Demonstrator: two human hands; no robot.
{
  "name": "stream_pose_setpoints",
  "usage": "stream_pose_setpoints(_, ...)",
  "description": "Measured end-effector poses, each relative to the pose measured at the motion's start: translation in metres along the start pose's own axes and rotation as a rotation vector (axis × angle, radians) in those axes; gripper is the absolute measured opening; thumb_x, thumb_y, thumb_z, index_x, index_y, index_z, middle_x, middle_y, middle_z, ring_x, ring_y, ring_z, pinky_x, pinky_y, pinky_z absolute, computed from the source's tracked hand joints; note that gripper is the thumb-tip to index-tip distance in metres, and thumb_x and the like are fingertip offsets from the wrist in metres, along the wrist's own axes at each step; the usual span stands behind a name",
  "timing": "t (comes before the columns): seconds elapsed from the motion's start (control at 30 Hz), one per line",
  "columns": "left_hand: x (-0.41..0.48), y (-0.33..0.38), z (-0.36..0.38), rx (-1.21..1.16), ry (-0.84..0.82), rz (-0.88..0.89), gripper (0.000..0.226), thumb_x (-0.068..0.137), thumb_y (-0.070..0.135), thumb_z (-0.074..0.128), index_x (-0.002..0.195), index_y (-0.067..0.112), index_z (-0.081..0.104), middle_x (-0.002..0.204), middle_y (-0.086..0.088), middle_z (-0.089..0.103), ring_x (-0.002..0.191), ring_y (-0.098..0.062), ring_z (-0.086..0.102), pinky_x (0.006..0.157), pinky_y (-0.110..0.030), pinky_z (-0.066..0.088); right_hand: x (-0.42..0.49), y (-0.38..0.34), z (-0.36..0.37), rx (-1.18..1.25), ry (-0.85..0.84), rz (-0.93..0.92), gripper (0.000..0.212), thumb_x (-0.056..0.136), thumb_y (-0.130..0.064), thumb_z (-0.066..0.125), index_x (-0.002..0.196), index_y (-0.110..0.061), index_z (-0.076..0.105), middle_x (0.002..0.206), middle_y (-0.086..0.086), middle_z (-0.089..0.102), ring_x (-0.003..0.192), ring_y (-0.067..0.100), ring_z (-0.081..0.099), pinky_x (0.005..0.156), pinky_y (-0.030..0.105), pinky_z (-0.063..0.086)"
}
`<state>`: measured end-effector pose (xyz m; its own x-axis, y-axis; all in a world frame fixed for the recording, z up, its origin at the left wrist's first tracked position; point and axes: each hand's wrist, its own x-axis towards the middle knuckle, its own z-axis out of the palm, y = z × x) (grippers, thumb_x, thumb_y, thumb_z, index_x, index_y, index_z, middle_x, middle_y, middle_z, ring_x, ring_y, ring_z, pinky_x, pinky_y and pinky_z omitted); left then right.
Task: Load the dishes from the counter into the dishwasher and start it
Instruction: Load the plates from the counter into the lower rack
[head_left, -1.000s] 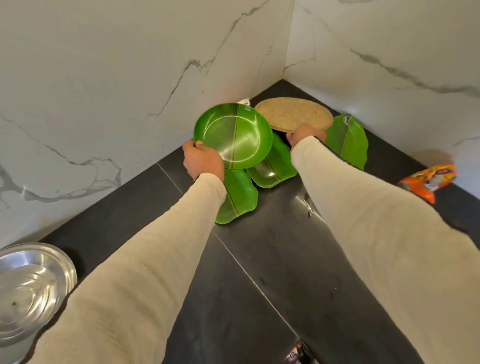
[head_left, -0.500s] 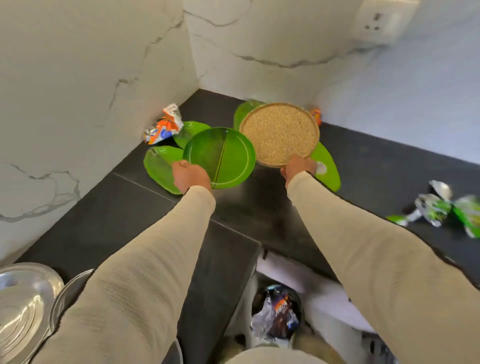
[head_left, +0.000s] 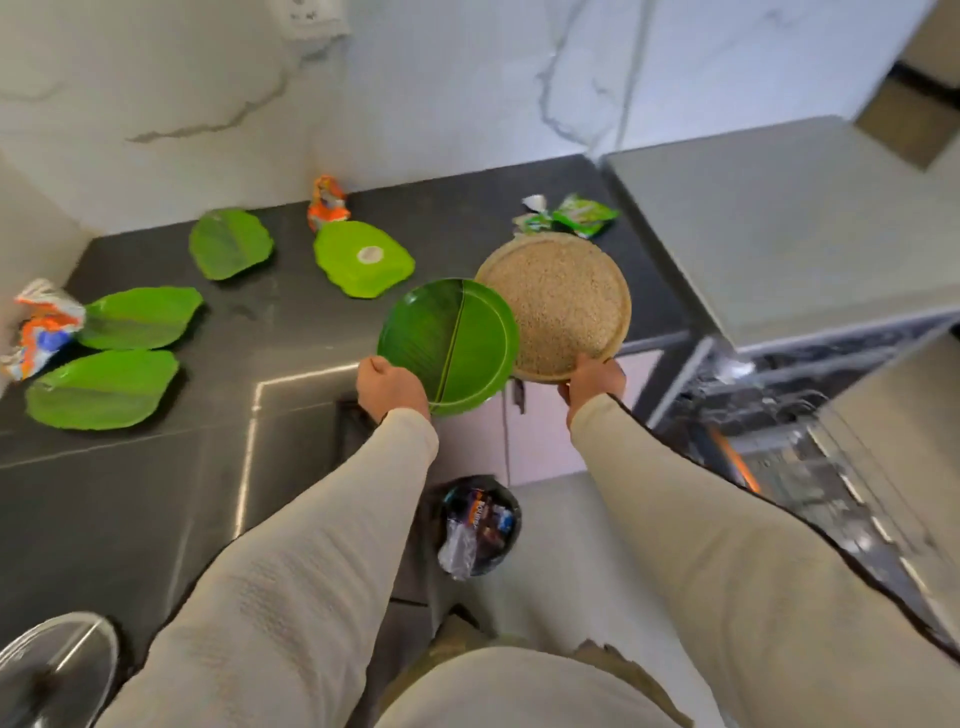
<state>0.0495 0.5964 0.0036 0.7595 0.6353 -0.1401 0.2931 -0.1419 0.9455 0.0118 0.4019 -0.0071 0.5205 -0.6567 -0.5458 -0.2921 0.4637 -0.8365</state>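
Dark counter (head_left: 260, 322) with green leaf plates (head_left: 231, 243), wrappers (head_left: 326, 201)

The left hand (head_left: 389, 387) holds the divided plate (head_left: 449, 345) over the counter (head_left: 156, 493) edge. The right hand (head_left: 592, 382) holds the tray (head_left: 563, 306) just right of the plate, partly under its rim. Leaf-shaped plates (head_left: 140, 317) lie on the counter to the left. The dishwasher (head_left: 779, 415) stands at right, and the bin (head_left: 514, 512) is on the floor below.
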Motion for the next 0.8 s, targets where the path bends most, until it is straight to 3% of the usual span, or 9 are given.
stream_pose_setpoints(0.07, -0.049, -0.014, 0.022, 0.047, -0.082, 0.01, 0.028, 0.103, 0.011, 0.038, 0.099, -0.006, 0.06, 0.096, -0.017, 0.059, 0.086, -0.03, 0.05, 0.07, -0.026, 0.028, 0.016, 0.005, -0.06, 0.06, 0.034, 0.035, 0.029, 0.098, -0.01, 0.048, 0.126, -0.009, 0.057, 0.112, 0.016, 0.062, 0.081, 0.023, 0.06, 0.085, 0.046, 0.056)
stream_pose_setpoints(0.13, -0.102, -0.031, 0.042, 0.109, -0.177, 0.004, 0.03, 0.104, 0.012, 0.037, 0.104, -0.005, 0.061, 0.099, -0.017, 0.059, 0.088, -0.028, 0.052, 0.074, -0.031, 0.033, 0.03, 0.015, -0.126, 0.057, 0.077, 0.052, 0.034, 0.098, -0.011, 0.049, 0.131, -0.003, 0.054, 0.121, 0.02, 0.062, 0.095, 0.027, 0.062, 0.089, 0.044, 0.053)
stream_pose_setpoints(0.2, -0.156, -0.052, 0.059, 0.182, -0.252, 0.024, 0.031, 0.104, 0.012, 0.037, 0.107, -0.006, 0.061, 0.104, -0.022, 0.063, 0.096, -0.034, 0.057, 0.081, -0.037, 0.038, 0.045, 0.028, -0.196, 0.055, 0.196, 0.055, 0.033, 0.095, -0.014, 0.054, 0.126, -0.005, 0.059, 0.111, 0.012, 0.064, 0.102, 0.027, 0.063, 0.088, 0.039, 0.052)
stream_pose_setpoints(0.3, -0.239, -0.086, 0.078, 0.243, -0.337, 0.022, 0.029, 0.103, 0.01, 0.038, 0.108, -0.007, 0.061, 0.107, -0.024, 0.064, 0.101, -0.038, 0.059, 0.085, -0.037, 0.039, 0.073, 0.053, -0.301, 0.07, 0.373, 0.089, 0.031, 0.085, -0.022, 0.058, 0.115, -0.018, 0.065, 0.104, 0.005, 0.067, 0.099, 0.033, 0.065, 0.089, 0.053, 0.055)
stream_pose_setpoints(0.4, -0.302, -0.112, 0.091, 0.301, -0.375, 0.002, 0.029, 0.103, 0.012, 0.038, 0.108, -0.003, 0.062, 0.106, -0.022, 0.065, 0.099, -0.037, 0.059, 0.083, -0.035, 0.041, 0.088, 0.066, -0.383, 0.077, 0.471, 0.173, 0.024, 0.091, -0.018, 0.056, 0.114, -0.018, 0.064, 0.104, 0.006, 0.065, 0.099, 0.034, 0.065, 0.09, 0.052, 0.055)
stream_pose_setpoints(0.53, -0.346, -0.128, 0.125, 0.374, -0.423, -0.022, 0.029, 0.104, 0.014, 0.038, 0.112, -0.001, 0.061, 0.104, -0.019, 0.064, 0.096, -0.034, 0.058, 0.082, -0.036, 0.041, 0.106, 0.056, -0.442, 0.034, 0.557, 0.178, 0.009, 0.094, -0.016, 0.053, 0.099, -0.02, 0.06, 0.087, 0.0, 0.062, 0.09, 0.031, 0.064, 0.087, 0.052, 0.056)
stream_pose_setpoints(0.63, -0.365, -0.145, 0.164, 0.451, -0.487, -0.014, 0.028, 0.104, 0.018, 0.039, 0.112, 0.002, 0.061, 0.108, -0.023, 0.066, 0.1, -0.04, 0.06, 0.088, -0.043, 0.046, 0.133, 0.049, -0.472, -0.043, 0.621, 0.183, 0.015, 0.093, -0.015, 0.055, 0.105, -0.018, 0.065, 0.086, 0.003, 0.062, 0.083, 0.03, 0.062, 0.083, 0.048, 0.057)
stream_pose_setpoints(0.73, -0.38, -0.159, 0.209, 0.517, -0.56, 0.005, 0.029, 0.105, 0.019, 0.038, 0.114, 0.002, 0.059, 0.109, -0.024, 0.065, 0.101, -0.041, 0.06, 0.085, -0.042, 0.043, 0.182, 0.051, -0.501, -0.087, 0.645, 0.211, 0.015, 0.09, -0.012, 0.052, 0.097, -0.014, 0.065, 0.085, 0.003, 0.064, 0.089, 0.03, 0.066, 0.082, 0.048, 0.058)
stream_pose_setpoints(0.8, -0.39, -0.164, 0.241, 0.546, -0.605, -0.011, 0.03, 0.105, 0.019, 0.038, 0.115, -0.001, 0.059, 0.11, -0.026, 0.064, 0.101, -0.041, 0.059, 0.083, -0.041, 0.042, 0.211, 0.045, -0.516, -0.1, 0.66, 0.26, 0.018, 0.089, -0.009, 0.049, 0.098, -0.007, 0.064, 0.079, 0.001, 0.059, 0.088, 0.026, 0.065, 0.077, 0.041, 0.057)
